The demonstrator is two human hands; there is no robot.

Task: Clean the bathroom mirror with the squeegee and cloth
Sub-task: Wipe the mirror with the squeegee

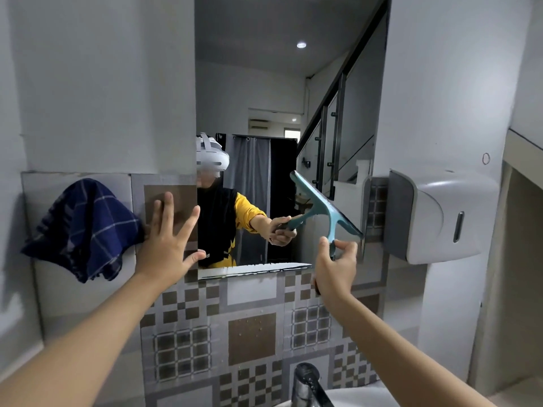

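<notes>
- Teal squeegee is in my right hand, fingers and thumb pinched round the bottom of its handle, blade tilted and lying against the lower right part of the mirror.
- My left hand holds nothing, fingers spread wide and flat on the tiled wall right at the mirror's left edge, thumb tip just reaching the glass. Looks like I'm bracing myself.
- Progress-wise I'd say I'm mid squeegee pass. Whether the blade edge is fully flush on the glass I can't tell. The glass looks pretty clear, no obvious streaks from here, but the bottom edge has a ragged, whitish look, could be water or worn backing, can't tell.
- Dark blue checked cloth is hanging on the wall left of the mirror, right beside my left hand, not in use. So the wipe-down part looks like it's still to come.
- Around me: a white wall dispenser sits just right of the mirror, close to the blade's outer end, so I'd guess it limits how far right I can swing the squeegee.
- Chrome faucet pokes up below, under my right arm, with the sink rim beside it. Droplets show on the tiles under the mirror, so drips probably need the cloth too.
</notes>
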